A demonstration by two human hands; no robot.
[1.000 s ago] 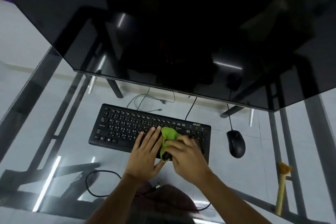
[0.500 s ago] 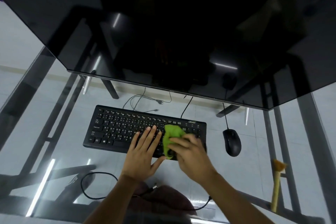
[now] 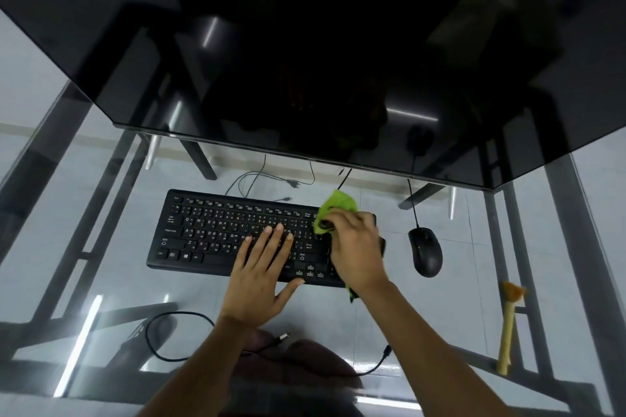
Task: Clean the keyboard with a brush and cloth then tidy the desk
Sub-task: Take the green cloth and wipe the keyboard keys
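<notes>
The right hand (image 3: 355, 247), fingers curled round the green cloth (image 3: 333, 210), has swept from the middle keys to the right end of the keyboard (image 3: 203, 234); the left hand (image 3: 261, 267) stays flat, fingers straight, steadying it. Wiping looks nearly finished; the brush (image 3: 508, 325) lies well right on the desk (image 3: 101, 264), beyond the mouse (image 3: 425, 250), awaiting tidying.

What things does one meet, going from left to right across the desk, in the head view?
Black keyboard → left hand resting flat on its keys → right hand gripping the green cloth → black mouse → brush.
</notes>
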